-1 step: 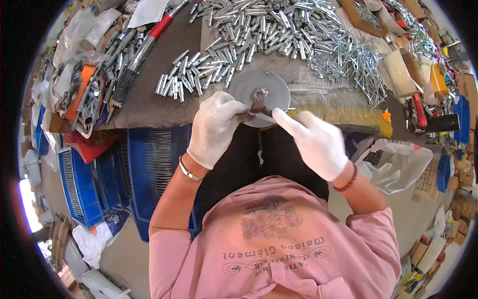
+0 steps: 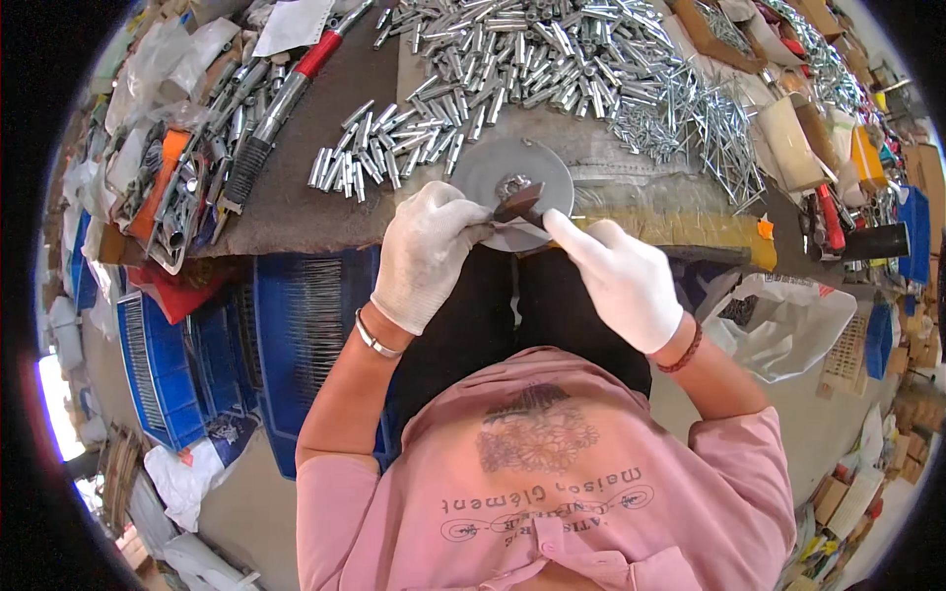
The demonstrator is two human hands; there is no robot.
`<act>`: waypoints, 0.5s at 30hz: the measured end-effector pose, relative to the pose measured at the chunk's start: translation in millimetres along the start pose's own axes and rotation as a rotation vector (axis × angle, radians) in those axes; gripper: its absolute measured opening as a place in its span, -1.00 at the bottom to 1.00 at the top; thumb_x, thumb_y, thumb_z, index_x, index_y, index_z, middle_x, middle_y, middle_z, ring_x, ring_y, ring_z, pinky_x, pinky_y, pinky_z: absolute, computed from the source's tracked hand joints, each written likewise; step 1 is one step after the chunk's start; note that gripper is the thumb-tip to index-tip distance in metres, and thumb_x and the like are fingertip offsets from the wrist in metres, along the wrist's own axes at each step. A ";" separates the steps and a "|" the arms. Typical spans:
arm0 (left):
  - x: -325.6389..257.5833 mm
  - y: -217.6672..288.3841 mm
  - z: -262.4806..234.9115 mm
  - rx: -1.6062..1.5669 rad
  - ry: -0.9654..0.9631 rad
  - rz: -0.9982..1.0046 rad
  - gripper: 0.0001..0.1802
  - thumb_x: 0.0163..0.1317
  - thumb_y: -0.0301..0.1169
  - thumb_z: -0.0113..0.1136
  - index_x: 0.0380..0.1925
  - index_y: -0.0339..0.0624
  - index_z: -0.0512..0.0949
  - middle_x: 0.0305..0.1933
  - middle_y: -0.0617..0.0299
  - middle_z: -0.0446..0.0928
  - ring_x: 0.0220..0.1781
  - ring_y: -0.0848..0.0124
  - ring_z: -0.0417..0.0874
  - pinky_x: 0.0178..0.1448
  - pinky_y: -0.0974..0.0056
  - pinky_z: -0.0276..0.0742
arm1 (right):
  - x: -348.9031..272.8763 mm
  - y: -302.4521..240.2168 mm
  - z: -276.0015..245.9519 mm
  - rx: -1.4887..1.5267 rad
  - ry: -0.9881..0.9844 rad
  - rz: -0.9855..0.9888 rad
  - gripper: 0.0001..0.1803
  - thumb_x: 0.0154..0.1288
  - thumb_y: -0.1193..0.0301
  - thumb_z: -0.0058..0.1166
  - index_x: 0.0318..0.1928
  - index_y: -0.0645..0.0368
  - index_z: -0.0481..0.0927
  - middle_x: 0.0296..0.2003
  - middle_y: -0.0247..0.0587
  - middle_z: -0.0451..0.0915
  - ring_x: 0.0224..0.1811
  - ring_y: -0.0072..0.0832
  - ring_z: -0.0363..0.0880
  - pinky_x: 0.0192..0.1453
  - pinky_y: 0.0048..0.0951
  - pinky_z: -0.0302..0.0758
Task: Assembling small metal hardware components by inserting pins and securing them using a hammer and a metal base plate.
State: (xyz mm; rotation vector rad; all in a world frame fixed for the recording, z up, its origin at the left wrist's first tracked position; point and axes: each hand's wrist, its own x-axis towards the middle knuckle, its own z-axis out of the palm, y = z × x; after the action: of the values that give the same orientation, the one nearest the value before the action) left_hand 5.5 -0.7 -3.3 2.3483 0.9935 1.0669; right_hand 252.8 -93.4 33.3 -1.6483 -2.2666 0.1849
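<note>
Cluttered workbench (image 2: pixel 315 212), metal tubes (image 2: pixel 552 49) heaped far; left hand (image 2: pixel 426 251) pinches a brown piece (image 2: pixel 518 202) on the grey disc (image 2: pixel 512 187), right hand (image 2: pixel 623 278) forefinger extended, touching it.

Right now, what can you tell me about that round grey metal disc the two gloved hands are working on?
The grey metal disc is flat and round, dull in finish, and looks like steel. It lies at the near edge of the workbench, just in front of heaps of small silvery metal tubes. A small metal fitting sits at its centre, partly covered by a little dark brown piece. The left hand, in a white glove, touches its near left rim, and the gloved right hand reaches its near edge with a finger.
</note>
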 end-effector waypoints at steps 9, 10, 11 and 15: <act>-5.9 -1.0 -2.9 -0.060 -0.015 -0.041 -0.82 0.05 -0.57 0.53 -0.32 -0.19 0.73 -0.30 0.11 0.62 -0.19 0.07 0.70 -0.10 0.07 0.61 | 26.0 3.8 -17.1 0.371 0.191 0.050 -0.44 0.35 0.66 0.23 0.37 0.18 0.64 -0.03 0.05 0.71 -0.06 -0.07 0.73 0.11 -0.29 0.64; -6.0 -3.4 -1.4 -0.058 -0.012 -0.044 -0.82 0.05 -0.57 0.53 -0.32 -0.19 0.73 -0.30 0.11 0.62 -0.19 0.07 0.70 -0.10 0.07 0.61 | 23.8 0.6 -18.8 0.336 0.281 0.041 -0.44 0.34 0.66 0.24 0.36 0.21 0.64 -0.03 0.06 0.71 -0.06 -0.08 0.73 0.10 -0.28 0.64; -6.5 -5.5 1.2 -0.102 -0.014 -0.050 -0.81 0.05 -0.57 0.54 -0.32 -0.19 0.73 -0.30 0.11 0.62 -0.19 0.07 0.70 -0.09 0.07 0.61 | 18.2 -4.2 -21.0 0.355 0.392 -0.009 -0.47 0.34 0.69 0.22 0.32 0.22 0.66 -0.03 0.07 0.72 -0.06 -0.12 0.75 0.06 -0.25 0.66; -6.8 -8.0 3.9 -0.121 -0.029 -0.047 -0.81 0.05 -0.56 0.54 -0.31 -0.18 0.74 -0.30 0.11 0.62 -0.20 0.08 0.70 -0.10 0.07 0.61 | -10.3 -5.8 -6.1 -0.091 0.027 -0.065 -0.35 0.30 0.59 0.26 0.39 -0.16 0.64 -0.25 -0.23 0.65 -0.30 -0.27 0.73 -0.24 -0.29 0.66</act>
State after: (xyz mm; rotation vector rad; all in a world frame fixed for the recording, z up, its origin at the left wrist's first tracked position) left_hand 1.8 -0.4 -13.9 2.2260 0.9422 1.0424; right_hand 252.5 -105.5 38.7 -1.6078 -2.3362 0.0442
